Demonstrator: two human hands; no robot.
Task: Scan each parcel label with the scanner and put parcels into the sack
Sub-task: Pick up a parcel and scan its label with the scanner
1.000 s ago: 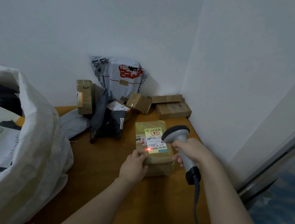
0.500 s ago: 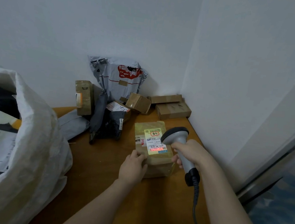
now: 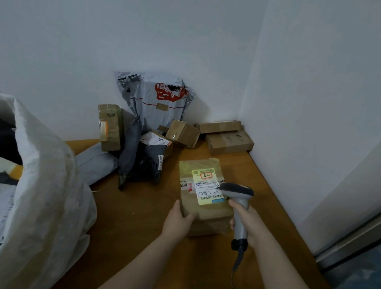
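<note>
On the desk, the left grip clasps the taped parcel by its near corner; the right grip clenches the scanner beside its label, print unreadable; the sack is cut off at left

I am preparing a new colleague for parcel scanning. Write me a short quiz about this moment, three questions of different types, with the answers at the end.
1. Multiple choice: which hand holds the scanner? A) left B) right C) neither
2. True or false: the labelled box stands upright against the wall.
3. Fill the gap: the left hand grips the near left ____ of the labelled box.

Key
1. B: the right hand is wrapped round the handle.
2. False: it lies flat on the table, label facing up.
3. corner
</note>
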